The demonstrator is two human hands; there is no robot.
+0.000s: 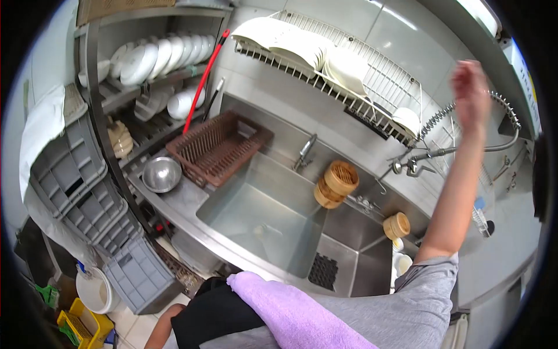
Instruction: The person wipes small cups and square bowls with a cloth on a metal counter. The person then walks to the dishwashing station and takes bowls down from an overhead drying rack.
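Note:
My right hand [469,87] is raised at the upper right, in front of the wall near the coiled spray hose [509,110]. It is smeared by motion, so its fingers and anything in them cannot be made out. My left hand is not visible. Below and left of the raised arm, a large sink basin [256,232] holds cloudy water. Stacked bamboo steamers [337,181] sit at the back between this basin and a smaller one with a black mat [323,271]. A smaller bamboo steamer [397,225] stands farther right.
A wire rack [395,87] with white plates [346,67] hangs on the wall. A brown plastic basket [218,151] and metal bowl [162,174] sit left of the water. Shelves of white bowls [139,64], grey crates [139,273] and a bucket [93,291] are at the left.

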